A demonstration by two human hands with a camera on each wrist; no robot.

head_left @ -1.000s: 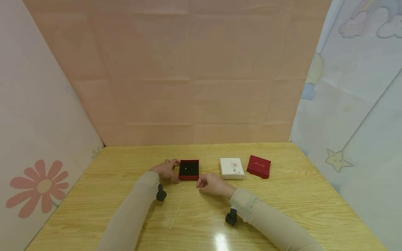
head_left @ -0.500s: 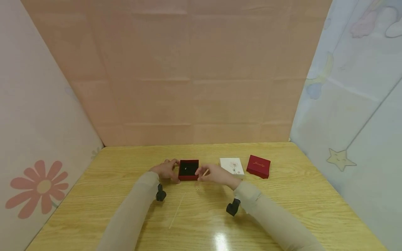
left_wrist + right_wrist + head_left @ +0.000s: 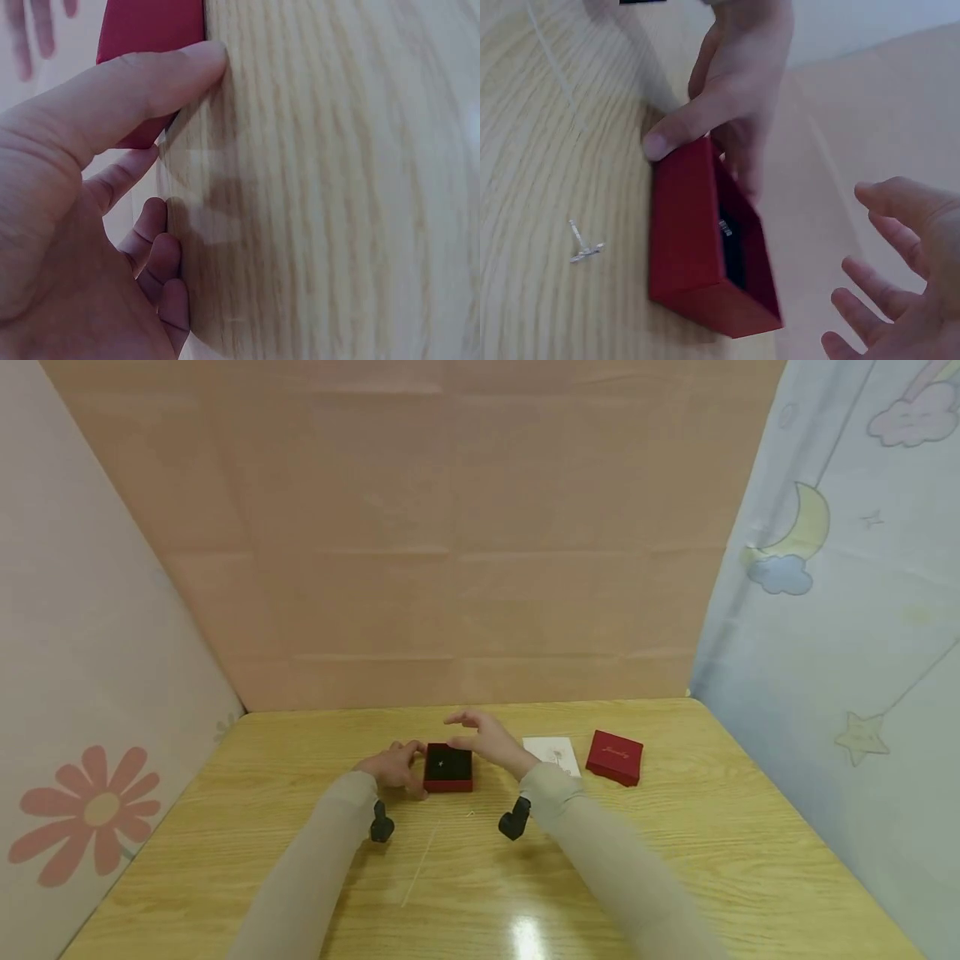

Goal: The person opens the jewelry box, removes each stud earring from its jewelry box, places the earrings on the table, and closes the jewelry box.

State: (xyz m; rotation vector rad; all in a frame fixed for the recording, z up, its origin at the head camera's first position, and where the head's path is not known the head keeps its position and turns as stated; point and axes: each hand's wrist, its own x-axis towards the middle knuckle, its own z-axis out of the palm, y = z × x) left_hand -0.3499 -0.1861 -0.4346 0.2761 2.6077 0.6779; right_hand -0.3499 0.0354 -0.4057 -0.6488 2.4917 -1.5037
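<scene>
An open red jewelry box (image 3: 448, 787) with a black insert (image 3: 453, 768) sits on the table; a tiny star-shaped stud earring (image 3: 440, 764) is set in the insert. My left hand (image 3: 392, 768) grips the box at its left side, thumb at the front wall and fingers behind, as the right wrist view also shows. My right hand (image 3: 487, 743) hovers over the box's right back corner, fingers spread and holding nothing. A second small silver stud earring (image 3: 583, 249) lies on the wood in front of the box.
A white box lid with a flower print (image 3: 553, 753), partly covered by my right hand, lies to the right. Beyond it is a red lid with gold lettering (image 3: 615, 756). A thin pale line (image 3: 420, 864) runs along the table (image 3: 300, 860) in front.
My right hand has left the stud earring on the table, risen and moved back over the box, its fingers spreading. My left hand stays at the box.
</scene>
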